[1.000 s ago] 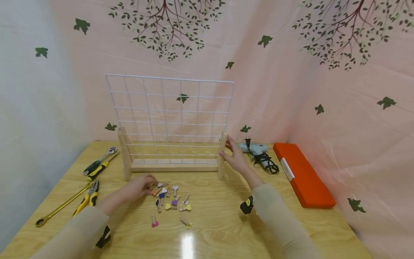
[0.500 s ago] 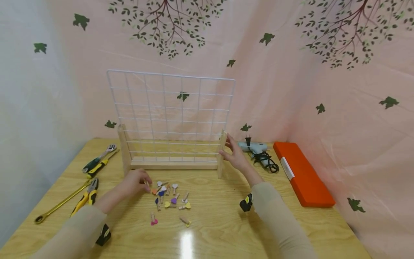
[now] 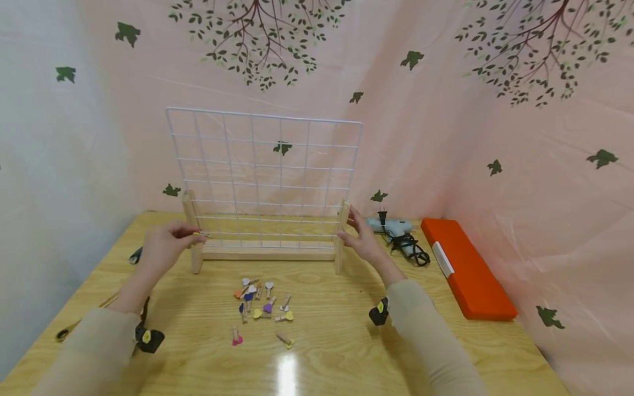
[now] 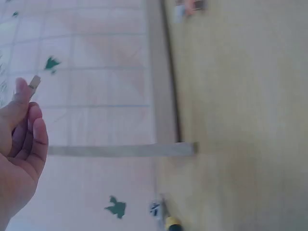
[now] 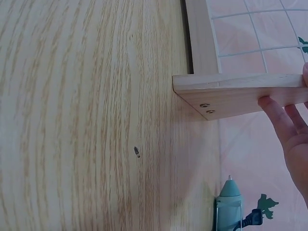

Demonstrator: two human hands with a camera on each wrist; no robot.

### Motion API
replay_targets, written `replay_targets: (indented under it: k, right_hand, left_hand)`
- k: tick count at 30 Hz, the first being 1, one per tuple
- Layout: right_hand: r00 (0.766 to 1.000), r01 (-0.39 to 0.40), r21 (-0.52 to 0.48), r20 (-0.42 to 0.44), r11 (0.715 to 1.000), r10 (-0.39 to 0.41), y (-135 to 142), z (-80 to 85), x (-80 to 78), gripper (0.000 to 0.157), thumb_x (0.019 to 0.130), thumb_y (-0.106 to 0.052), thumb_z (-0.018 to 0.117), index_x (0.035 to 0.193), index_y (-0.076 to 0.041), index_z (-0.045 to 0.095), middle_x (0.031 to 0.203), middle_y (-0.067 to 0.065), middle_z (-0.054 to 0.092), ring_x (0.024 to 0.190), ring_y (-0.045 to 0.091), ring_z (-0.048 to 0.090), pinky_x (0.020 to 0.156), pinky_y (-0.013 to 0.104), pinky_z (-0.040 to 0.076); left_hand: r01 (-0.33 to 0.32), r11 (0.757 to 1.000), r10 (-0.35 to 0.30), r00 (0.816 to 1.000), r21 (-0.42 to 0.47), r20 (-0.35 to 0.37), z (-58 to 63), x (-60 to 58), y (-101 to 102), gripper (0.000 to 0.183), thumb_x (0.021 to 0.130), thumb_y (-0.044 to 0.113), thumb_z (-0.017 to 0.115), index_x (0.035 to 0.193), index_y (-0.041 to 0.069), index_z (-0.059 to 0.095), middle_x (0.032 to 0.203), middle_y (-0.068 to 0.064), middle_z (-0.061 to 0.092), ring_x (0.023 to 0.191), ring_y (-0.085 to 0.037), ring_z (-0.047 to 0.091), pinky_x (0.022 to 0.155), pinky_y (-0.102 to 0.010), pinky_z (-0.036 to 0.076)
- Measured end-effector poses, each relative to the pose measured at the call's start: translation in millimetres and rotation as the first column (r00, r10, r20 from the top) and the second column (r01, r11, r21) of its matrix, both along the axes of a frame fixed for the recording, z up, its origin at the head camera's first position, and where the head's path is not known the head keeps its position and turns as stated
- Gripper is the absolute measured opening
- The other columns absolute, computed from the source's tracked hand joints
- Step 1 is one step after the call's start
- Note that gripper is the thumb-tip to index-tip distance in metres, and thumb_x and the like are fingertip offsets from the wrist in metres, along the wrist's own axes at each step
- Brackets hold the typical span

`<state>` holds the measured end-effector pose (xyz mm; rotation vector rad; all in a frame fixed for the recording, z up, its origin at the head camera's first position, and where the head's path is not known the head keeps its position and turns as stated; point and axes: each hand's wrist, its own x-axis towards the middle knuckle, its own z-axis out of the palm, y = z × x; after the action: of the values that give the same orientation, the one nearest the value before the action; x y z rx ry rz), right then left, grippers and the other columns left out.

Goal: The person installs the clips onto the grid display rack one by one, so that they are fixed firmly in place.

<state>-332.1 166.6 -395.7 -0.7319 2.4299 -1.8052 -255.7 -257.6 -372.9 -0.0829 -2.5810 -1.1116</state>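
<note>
A white wire grid stands upright in a wooden stand. My left hand is at the stand's left post and pinches a small wooden clothespin between thumb and fingers. Part of that clothespin is hidden by the fingertips. At the opposite end, my right hand holds the right post, with fingers against its outer side. Several heart-topped clothespins lie in a loose group on the table, among them a purple-heart clothespin and a pink-heart clothespin.
Right of the stand lie a glue gun with a bundled black cord and a long orange case. A gold wrench and other tools lie at the left, partly behind my left arm. A printed curtain hangs behind the table.
My left hand has lifted a clothespin from the group and carried it left and up to the stand's left post. The right hand stays at the right post.
</note>
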Motion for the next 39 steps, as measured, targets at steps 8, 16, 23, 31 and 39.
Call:
replay_targets:
  k: [8,16,23,31,39]
  right_hand:
    - [1.0,0.01,0.008,-0.022,1.0,-0.01,5.1,-15.9,-14.4,0.076,0.086,-0.012,0.057,0.144,-0.023,0.009,0.142,0.014,0.025,0.13,0.032,0.025,0.077,0.047,0.048]
    - [1.0,0.001,0.01,-0.019,1.0,-0.001,4.4,-12.9,-12.8,0.075,0.086,-0.011,0.057,0.144,-0.02,0.009,0.141,0.016,0.025,0.13,0.033,0.025,0.076,0.045,0.049]
    - [1.0,-0.001,0.028,-0.017,1.0,0.002,2.6,-1.8,-2.6,0.074,0.087,-0.007,0.055,0.144,-0.017,0.009,0.141,0.019,0.025,0.13,0.035,0.025,0.078,0.049,0.047]
    - [1.0,0.01,0.043,-0.015,0.999,-0.01,3.3,-1.4,-0.4,0.074,0.087,-0.006,0.055,0.144,-0.016,0.008,0.14,0.019,0.025,0.13,0.035,0.025,0.078,0.048,0.047]
    - [1.0,0.005,0.032,-0.019,0.999,-0.005,2.9,-1.9,-1.3,0.075,0.087,-0.008,0.056,0.144,-0.016,0.008,0.141,0.019,0.025,0.129,0.035,0.026,0.078,0.047,0.048]
  left_hand:
    - [-0.214,0.897,0.245,0.969,0.388,-0.032,41.0,-26.8,-26.5,0.028,0.077,0.033,0.066,0.092,0.009,0.069,0.062,0.026,0.06,0.059,0.004,0.06,0.056,-0.013,0.047]
    - [-0.267,0.863,0.271,0.961,0.429,0.053,53.7,-48.0,-33.7,0.027,0.073,0.041,0.066,0.087,0.018,0.069,0.06,0.025,0.06,0.059,0.001,0.059,0.056,-0.014,0.047]
    - [-0.27,0.869,0.274,0.96,0.415,0.051,60.2,-55.5,-23.2,0.016,0.074,0.037,0.068,0.078,0.021,0.07,0.054,0.024,0.058,0.053,0.002,0.056,0.052,-0.015,0.045]
    - [-0.295,0.836,0.296,0.952,0.462,0.072,55.6,-47.8,-31.4,0.029,0.071,0.043,0.066,0.085,0.018,0.069,0.059,0.024,0.06,0.058,0.0,0.059,0.055,-0.015,0.047]
    - [-0.285,0.848,0.273,0.958,0.448,0.094,55.7,-58.4,-29.7,0.029,0.071,0.041,0.068,0.085,0.017,0.068,0.057,0.024,0.059,0.055,0.001,0.058,0.05,-0.016,0.044]
